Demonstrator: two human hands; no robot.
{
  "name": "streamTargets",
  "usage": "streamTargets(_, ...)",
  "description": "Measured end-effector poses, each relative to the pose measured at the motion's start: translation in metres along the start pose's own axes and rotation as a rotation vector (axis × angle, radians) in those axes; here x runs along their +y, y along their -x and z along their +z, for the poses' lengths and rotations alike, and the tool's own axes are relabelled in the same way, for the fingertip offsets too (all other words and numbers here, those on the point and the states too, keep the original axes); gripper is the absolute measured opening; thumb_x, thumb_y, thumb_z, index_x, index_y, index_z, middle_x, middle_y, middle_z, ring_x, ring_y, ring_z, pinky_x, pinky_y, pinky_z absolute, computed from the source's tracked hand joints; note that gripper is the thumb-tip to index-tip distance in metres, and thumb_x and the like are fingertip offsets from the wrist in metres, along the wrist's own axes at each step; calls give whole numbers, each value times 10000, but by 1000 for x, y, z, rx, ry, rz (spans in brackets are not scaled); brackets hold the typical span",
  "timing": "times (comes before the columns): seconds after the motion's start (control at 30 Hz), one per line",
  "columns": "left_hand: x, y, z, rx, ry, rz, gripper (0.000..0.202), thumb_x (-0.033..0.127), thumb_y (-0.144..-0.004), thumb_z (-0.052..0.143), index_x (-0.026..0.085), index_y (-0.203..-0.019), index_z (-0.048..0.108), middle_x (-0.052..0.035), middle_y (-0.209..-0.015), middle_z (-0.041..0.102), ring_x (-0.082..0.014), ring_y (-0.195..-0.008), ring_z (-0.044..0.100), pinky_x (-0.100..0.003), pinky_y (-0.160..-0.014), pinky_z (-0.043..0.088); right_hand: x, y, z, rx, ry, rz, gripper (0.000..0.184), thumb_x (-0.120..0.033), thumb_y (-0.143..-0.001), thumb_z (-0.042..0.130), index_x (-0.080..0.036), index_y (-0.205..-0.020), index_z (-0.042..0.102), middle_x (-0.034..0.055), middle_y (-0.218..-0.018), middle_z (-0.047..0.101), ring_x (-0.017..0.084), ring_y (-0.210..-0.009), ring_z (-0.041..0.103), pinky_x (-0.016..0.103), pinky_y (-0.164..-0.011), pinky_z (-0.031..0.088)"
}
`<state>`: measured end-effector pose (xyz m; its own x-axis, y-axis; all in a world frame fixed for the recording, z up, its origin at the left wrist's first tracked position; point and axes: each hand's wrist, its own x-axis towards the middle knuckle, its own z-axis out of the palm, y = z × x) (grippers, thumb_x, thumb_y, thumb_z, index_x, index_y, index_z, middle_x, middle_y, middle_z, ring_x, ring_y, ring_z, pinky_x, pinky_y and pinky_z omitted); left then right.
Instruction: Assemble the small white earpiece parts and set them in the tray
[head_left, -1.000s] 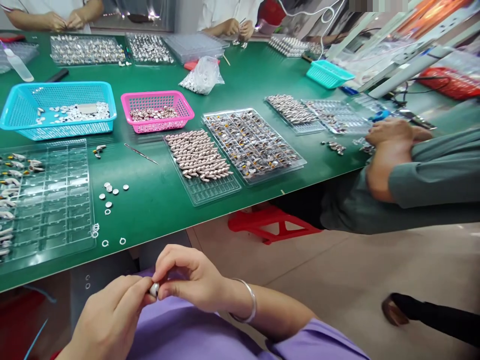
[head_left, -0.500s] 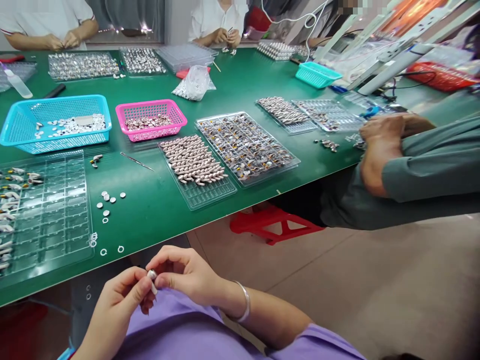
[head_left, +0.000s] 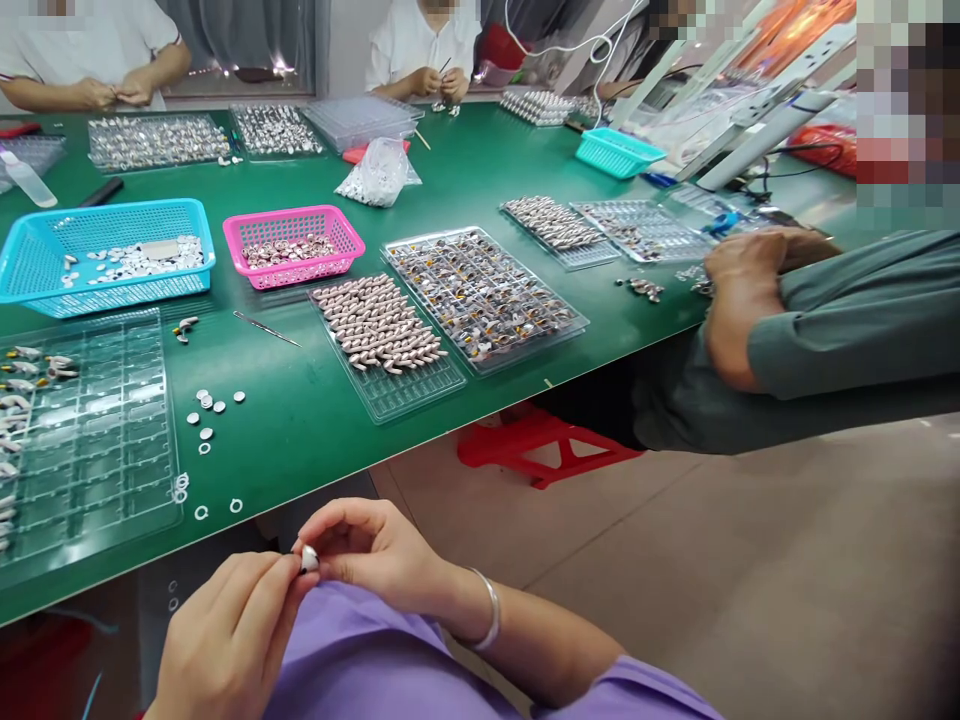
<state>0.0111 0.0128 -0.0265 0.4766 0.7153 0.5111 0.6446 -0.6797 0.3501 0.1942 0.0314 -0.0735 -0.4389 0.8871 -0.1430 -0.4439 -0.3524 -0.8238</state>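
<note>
At seven o'clock, my left hand (head_left: 225,620) and right hand (head_left: 382,560) pinch one white earbud piece (head_left: 310,557); seemingly mid-fitting, I'd say steady alignment's next.

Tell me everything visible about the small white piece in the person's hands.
The small white piece looks smooth, rounded and slightly glossy, perhaps plastic, with dark marks near its lower edge. The left hand and right hand pinch it in front of the purple clothing, off the green table. Much is covered; full shape and tilt are unclear.
</note>
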Motion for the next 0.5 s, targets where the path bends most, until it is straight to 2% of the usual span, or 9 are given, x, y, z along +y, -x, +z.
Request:
streamTargets(0.1, -3, -3, 4, -35, 125, -115, 134, 252, -969, 516, 188, -938, 630, -20, -791, 719, -106, -661, 686, -157, -639, 527, -4, -1, -1, -42, 218, -224, 183, -262, -770, 780, -167, -920, 736, 56, -903, 707, 131, -782, 677, 245, -742, 572)
streamTargets(0.2, -10, -4, 10, -125, 264, -251, 191, 339, -973, 498, 242, -928, 656, 30, -765, 727, -84, -641, 704, -102, -597, 529, -24, -12, -14, -73, 567, -441, 100, -210, -864, 672, -191, -943, 730, 54, -865, 707, 151, -796, 674, 263, -754, 560)
streamTargets(0.27, -17, -2, 11, -130, 288, -308, 205, 391, -959, 509, 272, -959, 677, 45, -806, 751, -91, -669, 727, -96, -608, 544, -46, -26, -34, 32, 865, -541, 101, -182, -897, 620, -201, -950, 704, 40, -829, 705, 163, -820, 659, 290, -810, 536)
streamTargets(0.37, -29, 6, 11, -68, 246, -357, 227, 456, -926, 537, 299, -965, 696, 57, -861, 774, -105, -689, 745, -102, -636, 561, -82, -53, -75, 370, 1357, -515, 119, -97, -890, 581, -190, -910, 653, 47, -895, 681, 173, -845, 624, 301, -816, 498)
streamTargets(0.43, -37, 14, 10, -49, 202, -371, 228, 477, -906, 556, 313, -966, 702, 68, -873, 780, -106, -696, 749, -99, -658, 563, -99, -70, -101, 408, 1444, -495, 150, -34, -847, 592, -174, -869, 642, 59, -877, 658, 192, -845, 597, 323, -820, 475)
streamTargets(0.5, -44, 22, 10, -70, 176, -383, 218, 476, -892, 576, 327, -988, 701, 77, -900, 783, -108, -722, 754, -96, -681, 563, -108, -83, -118, 390, 1506, -472, 168, -2, -814, 608, -167, -820, 639, 58, -846, 633, 205, -843, 575, 335, -814, 458)
